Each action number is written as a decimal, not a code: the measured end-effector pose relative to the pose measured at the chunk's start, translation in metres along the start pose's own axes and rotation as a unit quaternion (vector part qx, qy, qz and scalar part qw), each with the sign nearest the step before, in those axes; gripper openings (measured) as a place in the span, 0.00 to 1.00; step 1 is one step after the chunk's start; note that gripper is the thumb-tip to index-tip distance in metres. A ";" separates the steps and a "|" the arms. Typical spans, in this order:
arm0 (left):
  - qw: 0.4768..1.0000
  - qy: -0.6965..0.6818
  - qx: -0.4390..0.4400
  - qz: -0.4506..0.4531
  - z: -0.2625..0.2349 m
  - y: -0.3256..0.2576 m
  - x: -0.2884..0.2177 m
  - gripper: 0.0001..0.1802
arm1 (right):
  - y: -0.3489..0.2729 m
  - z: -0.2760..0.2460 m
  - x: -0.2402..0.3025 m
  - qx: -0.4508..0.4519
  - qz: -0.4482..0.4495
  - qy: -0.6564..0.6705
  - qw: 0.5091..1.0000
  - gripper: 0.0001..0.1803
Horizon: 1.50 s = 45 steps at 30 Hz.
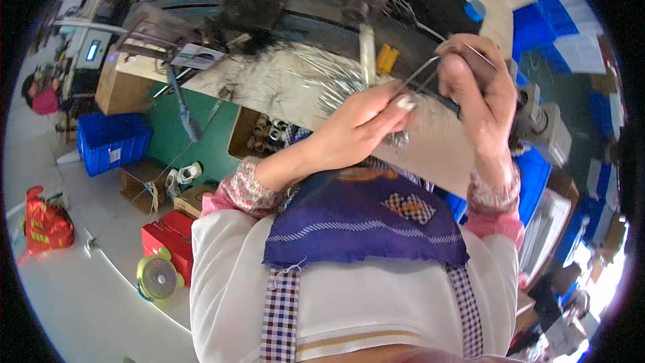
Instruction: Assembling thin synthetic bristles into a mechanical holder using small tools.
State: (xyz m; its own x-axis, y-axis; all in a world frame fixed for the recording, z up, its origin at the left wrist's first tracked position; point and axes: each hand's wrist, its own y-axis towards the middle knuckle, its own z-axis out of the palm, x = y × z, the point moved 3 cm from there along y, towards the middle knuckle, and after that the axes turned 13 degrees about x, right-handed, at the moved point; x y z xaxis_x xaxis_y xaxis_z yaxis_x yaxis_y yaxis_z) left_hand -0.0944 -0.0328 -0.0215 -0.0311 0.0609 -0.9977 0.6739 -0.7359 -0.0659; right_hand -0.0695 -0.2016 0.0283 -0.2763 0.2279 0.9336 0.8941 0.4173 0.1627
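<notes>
Thin grey metal wire (pixel 422 70) runs between both hands at roughly one o'clock in the head view, above the cluttered worktop (pixel 282 87).

Left hand (pixel 359 128): fingers curled, thumb and forefinger pressed together on a small pale piece (pixel 406 102) at the lower end of the wire. What that piece is cannot be told.

Right hand (pixel 478 84): fingers closed, pinching the upper end of the wire, with a thin needle-like tip (pixel 480 54) sticking out at the hand's two o'clock. The two hands sit just beside each other, the wire bridging the gap.

Clear plastic sheeting (pixel 316 74) covers the worktop at twelve o'clock. A pale upright rod (pixel 366 54) stands behind the left hand, and a yellow part (pixel 385 58) is just beside the rod.

A purple fabric apron (pixel 363 218) with checked straps hangs over the white garment (pixel 228 269) at six o'clock. Both sleeve cuffs are floral and pink.

Floor, eight to nine o'clock: a blue crate (pixel 113 141), a red box (pixel 168 238), a small yellow-green fan (pixel 156 277) and a red bag (pixel 46 225). Cardboard boxes (pixel 252 133) sit under the worktop edge at ten o'clock. Another person (pixel 41 97) is at the far nine o'clock rim.
</notes>
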 end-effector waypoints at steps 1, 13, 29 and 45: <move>1.000 0.010 -0.011 0.007 -0.007 -0.009 0.004 0.14 | -0.001 -0.006 -0.001 -0.039 0.014 0.037 0.998 0.10; 0.888 -0.450 -0.056 0.077 0.002 0.023 -0.006 0.10 | 0.031 -0.026 -0.044 0.032 -0.096 -0.495 0.863 0.13; 0.972 0.233 0.007 0.021 -0.029 0.038 0.003 0.11 | 0.100 -0.050 -0.066 0.021 0.002 -0.565 0.825 0.10; 0.634 0.744 -0.134 0.165 -0.083 0.063 -0.039 0.06 | 0.077 -0.019 -0.050 0.035 -0.228 -0.304 0.924 0.07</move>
State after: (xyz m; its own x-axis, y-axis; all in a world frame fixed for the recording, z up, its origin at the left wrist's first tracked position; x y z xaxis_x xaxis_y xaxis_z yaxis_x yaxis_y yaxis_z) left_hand 0.0104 -0.0259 0.0151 0.7400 0.6486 0.1780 0.5698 -0.7452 0.3465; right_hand 0.0197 -0.1972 0.0003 -0.7856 0.4574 0.4167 0.6158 0.6436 0.4544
